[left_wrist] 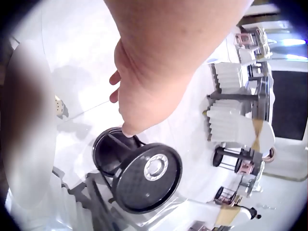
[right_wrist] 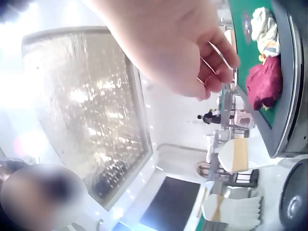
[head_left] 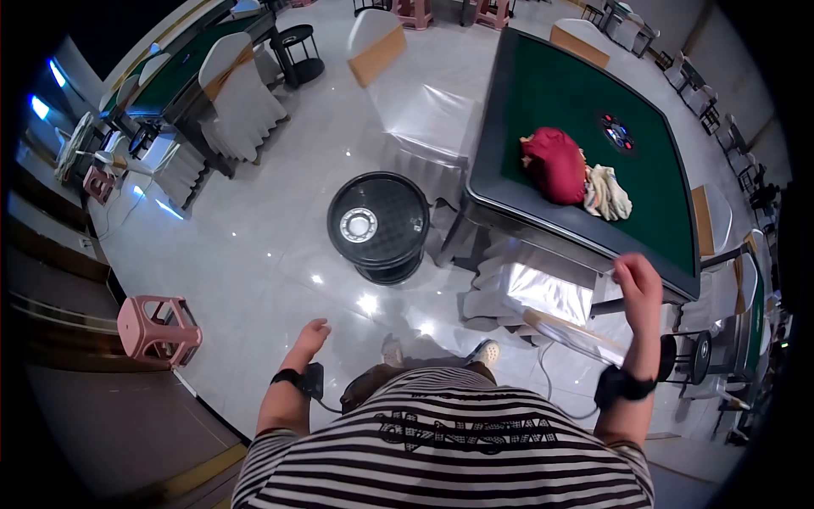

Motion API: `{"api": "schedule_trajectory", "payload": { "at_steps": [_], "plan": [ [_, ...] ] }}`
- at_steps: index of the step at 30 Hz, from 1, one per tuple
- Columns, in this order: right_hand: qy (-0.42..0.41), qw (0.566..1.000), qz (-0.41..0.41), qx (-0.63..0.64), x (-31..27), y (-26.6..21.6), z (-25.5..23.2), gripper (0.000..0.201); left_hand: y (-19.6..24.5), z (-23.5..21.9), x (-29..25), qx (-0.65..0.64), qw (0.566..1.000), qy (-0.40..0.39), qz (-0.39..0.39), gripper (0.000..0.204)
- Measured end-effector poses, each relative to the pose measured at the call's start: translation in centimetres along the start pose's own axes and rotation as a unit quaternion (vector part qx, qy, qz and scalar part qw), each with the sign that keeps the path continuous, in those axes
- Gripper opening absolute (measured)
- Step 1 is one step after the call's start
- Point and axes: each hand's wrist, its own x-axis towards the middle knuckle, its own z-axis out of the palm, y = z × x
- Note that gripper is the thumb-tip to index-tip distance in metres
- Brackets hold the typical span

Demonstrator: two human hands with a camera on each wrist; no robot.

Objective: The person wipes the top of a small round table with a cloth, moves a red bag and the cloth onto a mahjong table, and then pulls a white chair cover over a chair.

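A dark red cloth bundle (head_left: 555, 165) lies on the green-topped table (head_left: 543, 76), with a pale patterned cloth (head_left: 607, 193) against its right side. My right hand (head_left: 640, 280) is raised by the table's near edge, fingers loosely bent and holding nothing; in the right wrist view the hand (right_wrist: 178, 53) shows beside the red bundle (right_wrist: 264, 83). Low over the floor hangs my left hand (head_left: 314, 335), relaxed and empty, also seen in the left wrist view (left_wrist: 149, 96). Ahead of it stands a round black side stand (head_left: 394, 208) bearing a white ring-shaped dish (head_left: 358, 225).
A silver-covered chair (head_left: 428, 110) stands between the stand and the table; another seat (head_left: 547, 293) is tucked at the table's near side. A pink stool (head_left: 159, 329) is at the left by the wall. More tables and covered chairs fill the back. A thin cable trails near my right side.
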Motion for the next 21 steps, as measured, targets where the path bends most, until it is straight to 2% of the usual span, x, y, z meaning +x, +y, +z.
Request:
{"api": "schedule_trajectory", "payload": {
  "at_steps": [2,4,6,8,10,12,13,14,15,16,17,18,19,20,21],
  "plan": [
    [0.012,0.98,-0.09,-0.176,4.7,1.9,4.2,0.016,0.3,-3.6,-1.6,-0.064,0.997,0.022,-0.034,0.046],
    [0.022,0.99,-0.099,-0.102,9.3,3.5,8.6,0.04,-0.5,-6.2,-3.1,-0.116,0.99,0.033,-0.07,0.046],
    [0.014,0.996,0.055,-0.067,13.4,6.5,11.3,0.063,-2.8,-8.7,-3.0,-0.117,0.988,0.039,-0.092,0.046],
    [0.064,0.968,0.226,0.082,15.0,4.5,12.5,0.075,-4.2,-10.6,-3.0,-0.148,0.979,0.072,-0.121,0.045],
    [0.099,0.984,0.134,-0.054,18.5,9.4,12.4,0.086,-6.1,-11.9,-2.8,-0.193,0.966,0.093,-0.142,0.044],
    [0.138,0.949,0.107,-0.263,21.0,10.0,13.7,0.09,-6.4,-12.8,-3.4,-0.199,0.958,0.1,-0.18,0.044],
    [0.16,0.937,0.056,-0.306,22.8,13.5,14.6,0.09,-6.4,-13.4,-3.8,-0.175,0.962,0.089,-0.19,0.044],
    [0.116,0.946,0.02,-0.3,23.9,13.9,15.0,0.096,-6.4,-13.9,-4.2,-0.153,0.964,0.08,-0.202,0.044],
    [0.111,0.954,0.056,-0.274,25.5,16.5,16.1,0.104,-6.8,-14.4,-4.3,-0.141,0.963,0.077,-0.218,0.044],
    [0.086,0.95,0.138,-0.267,26.1,15.4,16.6,0.11,-6.9,-15.3,-4.3,-0.126,0.96,0.074,-0.237,0.044],
    [0.073,0.932,0.183,-0.306,27.1,16.4,16.7,0.109,-5.6,-16.2,-4.6,-0.124,0.957,0.083,-0.251,0.044],
    [0.082,0.948,0.129,-0.279,28.4,19.6,16.6,0.106,-4.6,-17.6,-4.3,-0.105,0.961,0.094,-0.239,0.044],
    [0.04,0.957,0.179,-0.223,29.2,19.6,16.0,0.089,-3.8,-18.8,-3.4,-0.086,0.966,0.1,-0.225,0.044],
    [0.041,0.967,0.156,-0.198,29.5,18.5,15.2,0.064,-3.2,-19.5,-2.3,-0.065,0.97,0.098,-0.211,0.044],
    [0.049,0.963,0.167,-0.204,29.4,17.5,14.8,0.055,-2.8,-20.5,-0.5,-0.066,0.976,0.115,-0.173,0.045]
  ]
}}
